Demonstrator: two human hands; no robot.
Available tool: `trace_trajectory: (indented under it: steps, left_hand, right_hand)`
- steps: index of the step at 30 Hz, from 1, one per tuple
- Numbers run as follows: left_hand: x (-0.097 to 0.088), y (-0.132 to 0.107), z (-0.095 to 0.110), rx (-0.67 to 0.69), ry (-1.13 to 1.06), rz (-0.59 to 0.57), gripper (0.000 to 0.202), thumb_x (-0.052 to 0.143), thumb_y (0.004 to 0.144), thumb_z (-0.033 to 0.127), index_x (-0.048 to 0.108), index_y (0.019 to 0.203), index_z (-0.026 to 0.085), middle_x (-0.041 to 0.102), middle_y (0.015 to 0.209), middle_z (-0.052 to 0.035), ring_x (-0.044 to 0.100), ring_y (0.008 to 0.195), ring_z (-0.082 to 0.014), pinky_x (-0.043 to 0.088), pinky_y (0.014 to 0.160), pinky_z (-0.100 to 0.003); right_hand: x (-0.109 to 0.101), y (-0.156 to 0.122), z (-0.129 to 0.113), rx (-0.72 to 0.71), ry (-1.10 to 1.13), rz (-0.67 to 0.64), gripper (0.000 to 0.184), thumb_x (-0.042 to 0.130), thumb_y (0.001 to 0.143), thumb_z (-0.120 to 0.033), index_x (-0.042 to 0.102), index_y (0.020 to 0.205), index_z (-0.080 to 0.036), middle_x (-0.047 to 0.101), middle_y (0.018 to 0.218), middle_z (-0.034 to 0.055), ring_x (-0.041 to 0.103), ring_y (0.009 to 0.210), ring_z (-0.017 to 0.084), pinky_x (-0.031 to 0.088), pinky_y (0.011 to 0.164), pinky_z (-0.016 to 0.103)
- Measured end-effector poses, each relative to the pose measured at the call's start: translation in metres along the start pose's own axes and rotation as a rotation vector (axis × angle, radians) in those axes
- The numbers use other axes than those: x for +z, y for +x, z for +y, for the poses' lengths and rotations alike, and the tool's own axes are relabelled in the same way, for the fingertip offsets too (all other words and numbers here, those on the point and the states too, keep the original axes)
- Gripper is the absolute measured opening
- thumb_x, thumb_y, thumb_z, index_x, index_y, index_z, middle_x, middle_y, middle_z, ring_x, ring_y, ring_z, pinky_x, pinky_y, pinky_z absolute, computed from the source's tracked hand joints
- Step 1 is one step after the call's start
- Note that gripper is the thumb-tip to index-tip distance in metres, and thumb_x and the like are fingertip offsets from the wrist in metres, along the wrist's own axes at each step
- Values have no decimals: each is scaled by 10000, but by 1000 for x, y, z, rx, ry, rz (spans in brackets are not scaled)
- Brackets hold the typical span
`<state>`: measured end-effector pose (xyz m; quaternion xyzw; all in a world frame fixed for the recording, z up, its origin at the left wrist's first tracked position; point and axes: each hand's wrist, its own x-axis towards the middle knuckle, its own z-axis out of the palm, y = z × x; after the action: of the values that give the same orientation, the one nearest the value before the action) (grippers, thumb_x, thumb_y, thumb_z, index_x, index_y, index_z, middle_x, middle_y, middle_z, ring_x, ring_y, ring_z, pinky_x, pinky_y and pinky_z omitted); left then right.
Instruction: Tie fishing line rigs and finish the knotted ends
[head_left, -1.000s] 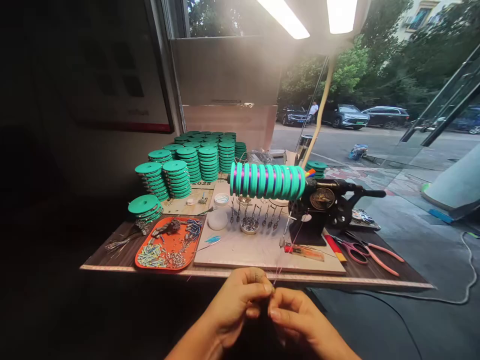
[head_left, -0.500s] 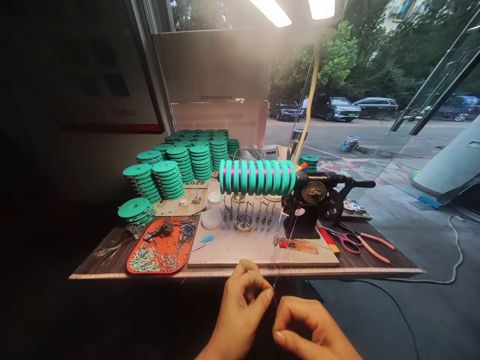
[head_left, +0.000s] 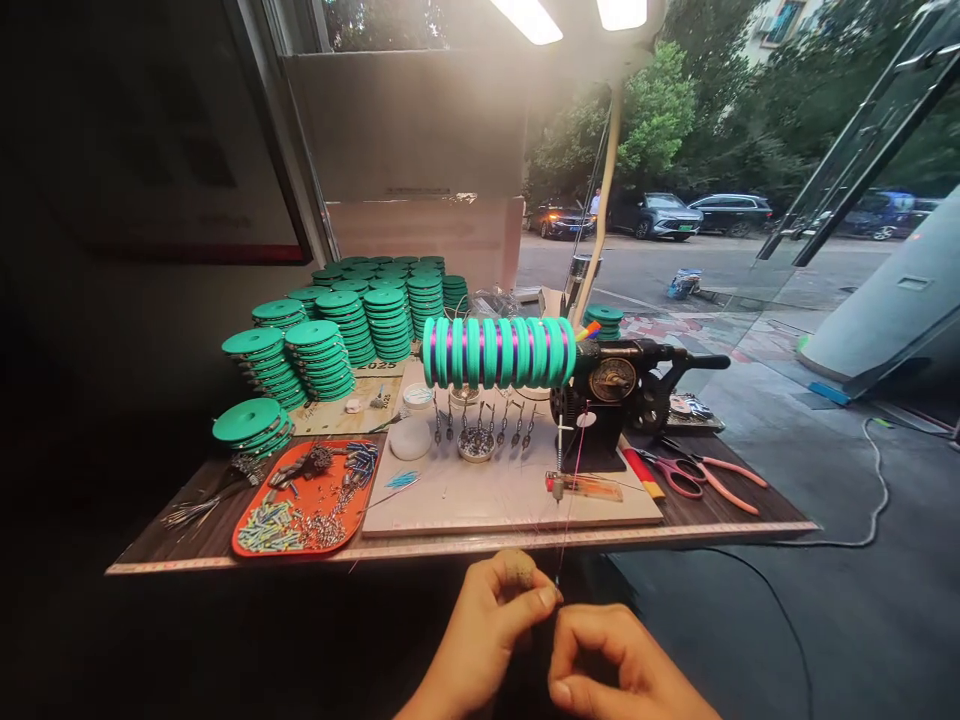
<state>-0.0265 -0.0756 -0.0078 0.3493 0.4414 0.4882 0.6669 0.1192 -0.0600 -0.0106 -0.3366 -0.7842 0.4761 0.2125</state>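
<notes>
My left hand [head_left: 487, 630] is closed in a pinch on a thin pink line [head_left: 571, 490], just below the table's front edge. My right hand [head_left: 611, 670] is curled shut beside it, fingertips close to the same line. The line runs up to a black hand-cranked winder [head_left: 622, 395], which carries a row of green spools [head_left: 499, 352] wound with purple line. A small float or sinker [head_left: 558, 470] hangs upright on the line above the white board [head_left: 517, 495].
Stacks of green spools [head_left: 345, 330] fill the table's back left. An orange tray [head_left: 300, 500] of small beads and tubes lies at front left. Red scissors and pliers [head_left: 701, 475] lie right of the winder. A cable [head_left: 862, 510] trails on the floor.
My hands have dropped lower and drawn slightly apart, with the line pulled longer toward me. The view has shifted so the table sits further left.
</notes>
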Motion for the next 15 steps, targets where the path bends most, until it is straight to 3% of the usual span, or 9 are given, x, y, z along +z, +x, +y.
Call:
trace_trajectory:
  steps: [3,6,9,11,15]
  left_hand:
    - [1,-1,-1,0,3,14,196,640,657,273,487,640,150,412,595,40,302,543,-89,216,500,-224]
    - [1,-2,3,61,137,71,173,621,678,282,513,635,153,390,591,41,306,538,-96,237,499,-224]
    - [3,-5,6,254,344,140,186,592,713,289,542,593,157,402,648,13,389,619,-132,313,572,-239]
    - [5,-7,7,365,437,183,169,575,730,260,559,593,164,422,709,-9,439,681,-157,350,617,-253]
    - [7,-9,4,536,581,306,105,570,727,174,606,630,191,473,719,-23,480,688,-172,375,638,-264]
  right_hand:
    - [2,-3,-3,-54,-39,-39,454,438,771,-556,550,558,-172,581,569,9,527,581,136,403,610,246]
    - [-7,-3,-14,-153,-94,-54,391,444,804,-466,585,586,-174,608,565,18,543,543,127,410,554,216]
    - [-29,6,-29,-181,-216,41,183,479,800,-285,632,844,-195,674,714,36,588,618,148,425,556,219]
    - [-43,17,-36,-154,-306,59,234,468,789,-168,605,976,-207,682,886,51,607,756,169,437,659,252]
    - [-56,39,-41,-54,-421,-143,177,498,755,-104,655,786,-177,674,690,27,587,622,149,417,592,242]
